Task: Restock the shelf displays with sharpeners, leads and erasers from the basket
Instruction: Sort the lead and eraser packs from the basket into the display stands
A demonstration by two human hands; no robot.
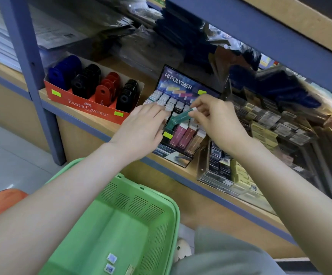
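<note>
Restocking looks well along, judged from how little is left to carry. The green basket [133,203] sits below the shelf [85,124] and holds only three small flat packets [111,258] lying near its front edge. They are too small to name for certain, though they may be erasers.

On the shelf, the red Faber-Castell box [85,108] stands with four rows of sharpeners [105,92] in blue, black, red and black, and each row looks filled. Beside it, the Hi-Polymer display [179,82] carries rows of lead cases, with pink, red and brown ones in its front slots.

The step in hand is the leads. The right hand [218,120] has its grip pinched on one end of a teal lead case [178,118], which hangs tilted just above the middle of the display, not yet seated in a slot. The left hand [141,126] reaches in with its fingers stretched out flat, their tips lying on the cases of the display's left rows.

To the right, a clear stand [216,175] holds dark and yellow packs; what they are I cannot tell. Left to do, by my reckoning: seat this case and place the last packets.
</note>
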